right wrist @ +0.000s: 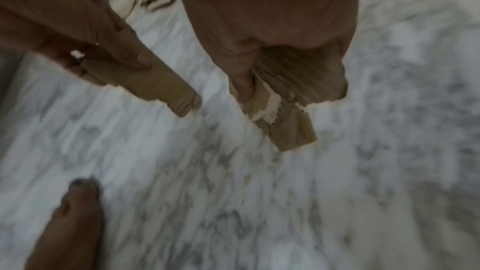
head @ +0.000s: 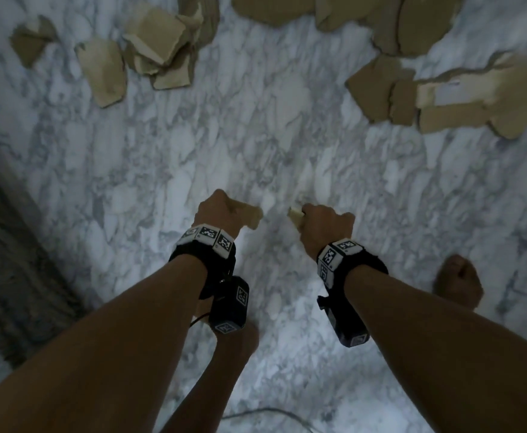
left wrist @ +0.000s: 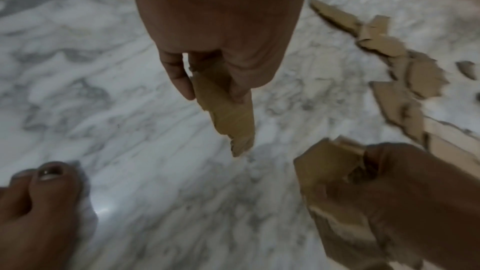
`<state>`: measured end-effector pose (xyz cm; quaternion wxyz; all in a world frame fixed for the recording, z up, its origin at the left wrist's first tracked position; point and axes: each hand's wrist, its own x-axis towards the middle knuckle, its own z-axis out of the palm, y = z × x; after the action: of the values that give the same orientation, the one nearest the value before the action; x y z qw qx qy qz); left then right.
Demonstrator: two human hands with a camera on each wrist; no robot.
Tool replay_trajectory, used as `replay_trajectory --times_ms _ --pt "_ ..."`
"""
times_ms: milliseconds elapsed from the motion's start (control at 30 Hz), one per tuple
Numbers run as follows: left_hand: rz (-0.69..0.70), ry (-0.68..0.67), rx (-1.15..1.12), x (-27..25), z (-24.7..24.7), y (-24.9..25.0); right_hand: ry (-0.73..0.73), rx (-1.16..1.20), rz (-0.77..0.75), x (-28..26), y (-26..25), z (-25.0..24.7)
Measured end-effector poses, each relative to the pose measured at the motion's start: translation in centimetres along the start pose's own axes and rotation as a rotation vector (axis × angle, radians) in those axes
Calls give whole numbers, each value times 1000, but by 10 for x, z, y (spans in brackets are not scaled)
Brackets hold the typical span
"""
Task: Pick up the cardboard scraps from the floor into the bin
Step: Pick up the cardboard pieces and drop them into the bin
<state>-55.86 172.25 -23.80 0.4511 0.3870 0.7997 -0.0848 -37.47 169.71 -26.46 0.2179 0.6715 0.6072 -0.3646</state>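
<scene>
Both forearms are reaching out from six o'clock in the head view, each wearing a black wrist strap (head: 204, 245) with checkered tags. Bare feet are standing on the marble floor (head: 256, 145), one foot (head: 457, 281) at about four o'clock of the hands. Torn cardboard scraps (head: 162, 48) are lying scattered on the floor from ten to two o'clock, well apart from the hands; a dark strip is running along the nine o'clock edge. No bin is showing. The left hand (head: 221, 210) is hanging knuckles up, its fingers and thumb pinching a narrow cardboard piece (left wrist: 226, 110) that is pointing down. The right hand (head: 324, 223), just beside it, is gripping a folded, ragged cardboard piece (right wrist: 288, 126) in curled fingers.
</scene>
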Motion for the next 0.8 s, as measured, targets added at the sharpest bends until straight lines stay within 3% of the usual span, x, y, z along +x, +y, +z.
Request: replay_trajectory --times_ms 167,333,600,800 --pt "120 -86 -91 -70 -4 84 43 194 60 -40 57 -84" --pt "336 -158 -53 -154 35 224 263 340 185 -90 171 -185" --pt "703 -266 9 -315 174 469 651 536 481 -181 425 -306" --pt "839 -399 -21 -414 278 566 733 692 737 -239 590 -321"
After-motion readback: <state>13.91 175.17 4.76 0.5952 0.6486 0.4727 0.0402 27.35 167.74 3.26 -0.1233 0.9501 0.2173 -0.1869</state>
